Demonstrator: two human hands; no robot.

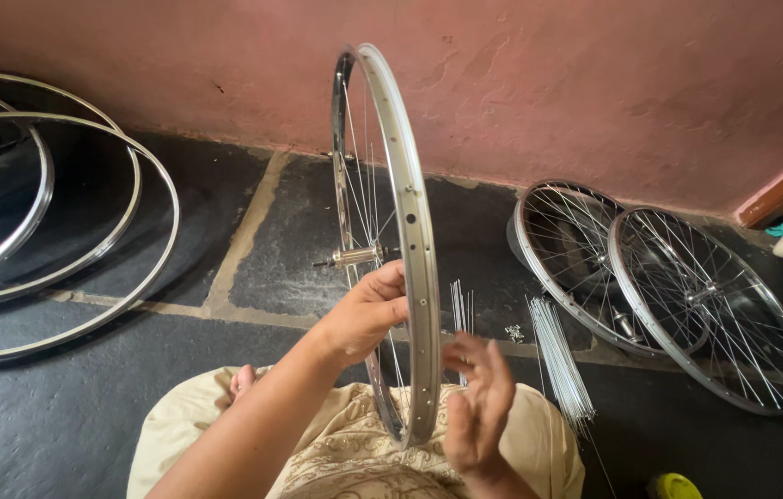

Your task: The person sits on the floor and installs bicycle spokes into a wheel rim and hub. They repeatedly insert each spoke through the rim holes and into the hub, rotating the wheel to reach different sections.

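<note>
Standing upright, wheel (410,231) edge-on (axle (354,258) pointing left)

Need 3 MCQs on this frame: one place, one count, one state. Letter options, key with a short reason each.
1. Where do the loose spokes lie?
A. On the floor beside the person's right knee
B. Inside the bare rims
C. Against the wall

2. How many finished spoked wheels lean at the wall?
A. One
B. Two
C. Four

3. How does the wheel in hand stand?
A. Flat on the floor
B. Upright on the lap
C. Hung from the wall

Key: 1 A, the bundle lies on the dark floor right of the lap. 2 B, two overlapping wheels show. 3 B, the left hand grips its rim upright; the right hand is open beside it.
</note>
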